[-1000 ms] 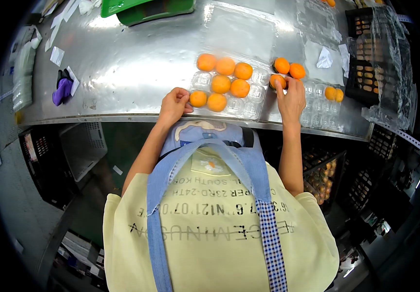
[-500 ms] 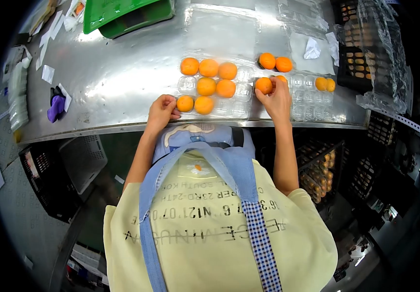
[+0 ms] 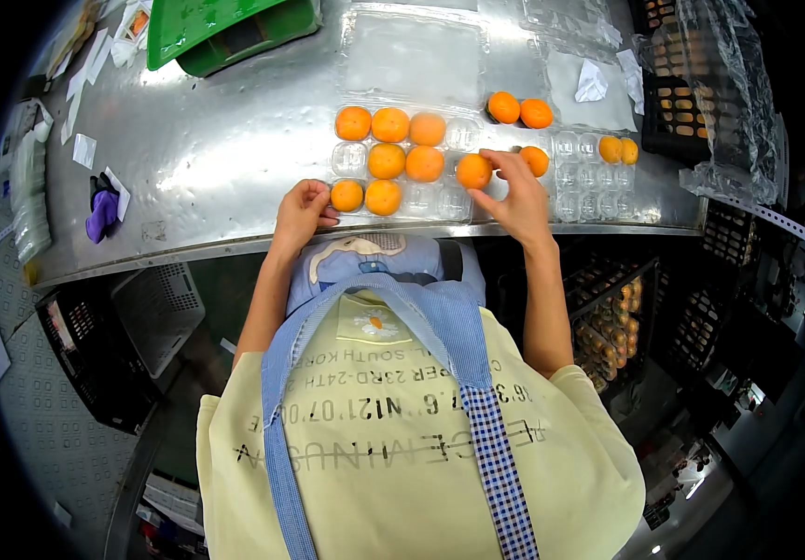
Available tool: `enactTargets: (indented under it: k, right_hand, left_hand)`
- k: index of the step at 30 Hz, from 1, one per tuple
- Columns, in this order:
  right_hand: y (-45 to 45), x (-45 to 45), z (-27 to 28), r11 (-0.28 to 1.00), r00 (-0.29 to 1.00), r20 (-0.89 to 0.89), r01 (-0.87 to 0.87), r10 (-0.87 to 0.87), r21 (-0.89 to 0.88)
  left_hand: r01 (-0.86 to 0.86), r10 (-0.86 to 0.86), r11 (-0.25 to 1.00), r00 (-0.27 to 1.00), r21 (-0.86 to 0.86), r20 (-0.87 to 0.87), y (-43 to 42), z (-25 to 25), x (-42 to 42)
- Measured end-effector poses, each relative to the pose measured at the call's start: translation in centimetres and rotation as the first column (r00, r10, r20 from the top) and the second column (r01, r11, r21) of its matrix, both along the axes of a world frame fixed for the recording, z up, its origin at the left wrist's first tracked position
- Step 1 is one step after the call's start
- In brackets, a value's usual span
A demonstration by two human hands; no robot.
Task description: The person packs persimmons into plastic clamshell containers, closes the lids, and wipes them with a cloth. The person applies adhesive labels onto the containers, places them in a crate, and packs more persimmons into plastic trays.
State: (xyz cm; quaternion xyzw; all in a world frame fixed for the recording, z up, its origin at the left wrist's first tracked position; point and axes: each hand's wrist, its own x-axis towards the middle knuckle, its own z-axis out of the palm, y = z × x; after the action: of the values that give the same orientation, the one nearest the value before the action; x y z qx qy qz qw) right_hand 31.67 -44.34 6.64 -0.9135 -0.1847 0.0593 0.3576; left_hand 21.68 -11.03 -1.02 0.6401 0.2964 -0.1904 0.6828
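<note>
A clear plastic tray with moulded cups lies at the table's front edge, several oranges sitting in its left and middle cups. At its near left corner, my left hand pinches the tray's rim, fingertips beside the corner orange. My right hand grips one orange between thumb and fingers, over the tray's right side. Just beyond those fingers rests a loose orange. Two more oranges lie farther back.
To the right is a second clear tray with two small orange fruits. A green bin stands at the back left. Black crates and crumpled plastic film are at the right. A purple-and-black object lies far left.
My right hand has moved left with the orange, from beside the tray to above its right cups. My left hand stays at the tray's corner. The whole view has shifted slightly.
</note>
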Motion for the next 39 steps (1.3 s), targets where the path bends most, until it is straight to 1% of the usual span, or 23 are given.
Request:
enactTargets:
  k: [1, 5, 8, 11, 12, 18, 21, 24, 33, 34, 37, 39]
  right_hand:
    - [0.2, -0.1, 0.2, 0.994, 0.999, 0.018, -0.038, 0.040, -0.106]
    - [0.6, 0.6, -0.5, 0.976, 0.988, 0.098, -0.096, 0.117, -0.194]
    - [1.0, 1.4, -0.8, 0.952, 0.977, 0.091, -0.166, 0.195, -0.258]
    - [1.6, 1.7, 0.2, 0.922, 0.969, 0.077, -0.195, 0.233, -0.333]
    - [1.5, 1.8, -0.2, 0.930, 0.964, 0.115, -0.195, 0.241, -0.311]
    - [2.0, 1.9, 0.1, 0.905, 0.960, 0.110, -0.199, 0.256, -0.375]
    - [2.1, 1.7, -0.3, 0.938, 0.965, 0.139, -0.173, 0.222, -0.300]
    - [2.1, 1.8, -0.5, 0.939, 0.961, 0.155, -0.174, 0.228, -0.297]
    - [1.0, 2.3, -1.0, 0.962, 0.979, 0.031, -0.193, 0.203, -0.195]
    - [0.4, 2.7, -1.3, 0.987, 0.992, -0.019, -0.130, 0.129, -0.090]
    - [-0.9, 6.0, -2.0, 0.988, 0.997, 0.051, 0.068, -0.062, -0.136]
    - [-1.1, 7.8, -2.0, 0.943, 0.973, 0.227, 0.118, -0.047, -0.312]
  left_hand:
    - [0.002, -0.002, 1.000, 1.000, -0.003, 0.002, 0.0, -0.1, 0.0]
    - [0.003, -0.003, 1.000, 1.000, -0.001, -0.004, 0.1, -0.1, 0.0]
    - [-0.003, 0.003, 1.000, 1.000, -0.008, -0.002, 0.2, 0.0, 0.0]
    - [0.000, 0.000, 1.000, 1.000, -0.019, -0.002, -0.1, 0.0, 0.1]
    - [0.005, -0.005, 1.000, 1.000, -0.016, -0.005, -0.2, 0.2, 0.1]
    - [-0.016, 0.016, 0.999, 1.000, -0.040, -0.007, 0.2, -0.1, 0.0]
    - [0.002, -0.002, 1.000, 1.000, -0.025, -0.005, 0.2, -0.2, 0.0]
    - [0.011, -0.011, 1.000, 1.000, -0.017, -0.011, 0.3, -0.1, 0.0]
    - [0.026, -0.026, 1.000, 0.999, 0.001, -0.034, 0.2, 0.4, 0.3]
    - [0.030, -0.030, 1.000, 0.999, 0.001, -0.038, 0.2, 0.4, 0.3]
    - [0.032, -0.032, 0.999, 0.999, 0.001, -0.028, 0.4, 0.1, 0.2]
    - [0.036, -0.036, 0.999, 0.999, 0.001, -0.021, 0.4, 0.1, 0.2]
